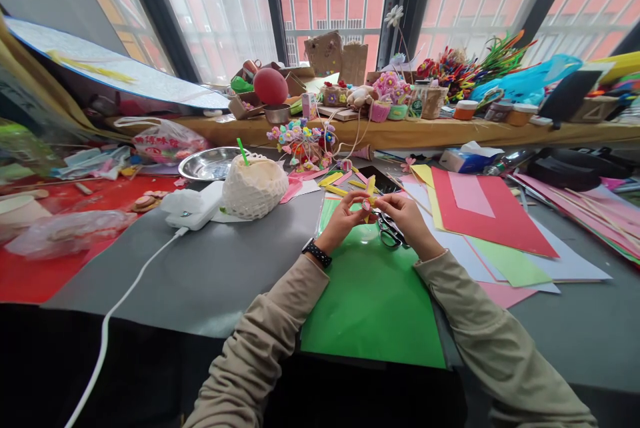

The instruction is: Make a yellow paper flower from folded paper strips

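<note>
My left hand (pixel 344 220) is closed, its fingers pinching a yellow paper strip (pixel 371 185) that sticks up above the fingertips. From the other side my right hand (pixel 406 216) grips the same strip between thumb and fingers. A small pink spot shows at the left fingertips; whether it is paper or something else I cannot tell. Both hands are above a green sheet (pixel 370 308). Scissors (pixel 389 236) with dark handles lie under and beside the right hand, partly hidden by it. Just beyond the hands are loose yellow strips (pixel 331 179) and a dark flat object (pixel 383 179).
At the left stand a coconut (pixel 255 187) in white netting, a white power strip (pixel 193 207) with its cable, and a metal bowl (pixel 209 165). Red paper (pixel 500 215) and other coloured sheets lie right. Crafted flowers (pixel 303 141) sit behind, below a crowded ledge (pixel 430 133).
</note>
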`<state>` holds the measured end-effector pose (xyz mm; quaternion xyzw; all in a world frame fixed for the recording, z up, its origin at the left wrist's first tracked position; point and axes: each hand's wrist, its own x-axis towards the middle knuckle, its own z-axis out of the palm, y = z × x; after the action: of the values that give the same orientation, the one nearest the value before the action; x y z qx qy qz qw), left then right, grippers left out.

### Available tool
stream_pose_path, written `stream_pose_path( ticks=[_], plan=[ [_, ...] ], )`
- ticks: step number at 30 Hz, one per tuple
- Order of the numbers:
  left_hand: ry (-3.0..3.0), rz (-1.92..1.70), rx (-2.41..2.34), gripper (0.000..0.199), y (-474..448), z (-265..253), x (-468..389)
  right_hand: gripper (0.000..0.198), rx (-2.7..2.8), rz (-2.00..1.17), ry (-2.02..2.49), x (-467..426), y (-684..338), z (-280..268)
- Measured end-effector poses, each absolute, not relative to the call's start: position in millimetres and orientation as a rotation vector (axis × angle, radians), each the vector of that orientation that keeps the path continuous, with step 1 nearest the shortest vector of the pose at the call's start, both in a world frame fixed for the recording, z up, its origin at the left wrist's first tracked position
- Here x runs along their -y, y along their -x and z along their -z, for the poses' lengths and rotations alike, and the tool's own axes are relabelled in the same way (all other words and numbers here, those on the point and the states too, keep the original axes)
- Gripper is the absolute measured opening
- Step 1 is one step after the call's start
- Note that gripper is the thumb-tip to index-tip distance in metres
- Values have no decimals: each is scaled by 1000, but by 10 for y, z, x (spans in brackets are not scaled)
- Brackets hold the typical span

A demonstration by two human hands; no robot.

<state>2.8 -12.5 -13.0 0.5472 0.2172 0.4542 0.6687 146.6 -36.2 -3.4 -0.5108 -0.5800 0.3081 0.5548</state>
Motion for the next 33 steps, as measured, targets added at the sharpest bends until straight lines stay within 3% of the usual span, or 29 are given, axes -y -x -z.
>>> stream_pose_path(
  ticks=[6, 13, 33],
  plan=[
    [-1223, -1018, -514, 44, -12, 134, 105, 32, 1363, -760, 1189, 350, -1476, 60],
    [-1164, -988, -509, 28, 19, 102, 118, 30, 1309, -861, 1148, 369, -1461, 27],
    [-996, -948, -486, 26, 33, 126, 80, 27, 1323, -924, 1110, 339, -1513, -19]
  ],
)
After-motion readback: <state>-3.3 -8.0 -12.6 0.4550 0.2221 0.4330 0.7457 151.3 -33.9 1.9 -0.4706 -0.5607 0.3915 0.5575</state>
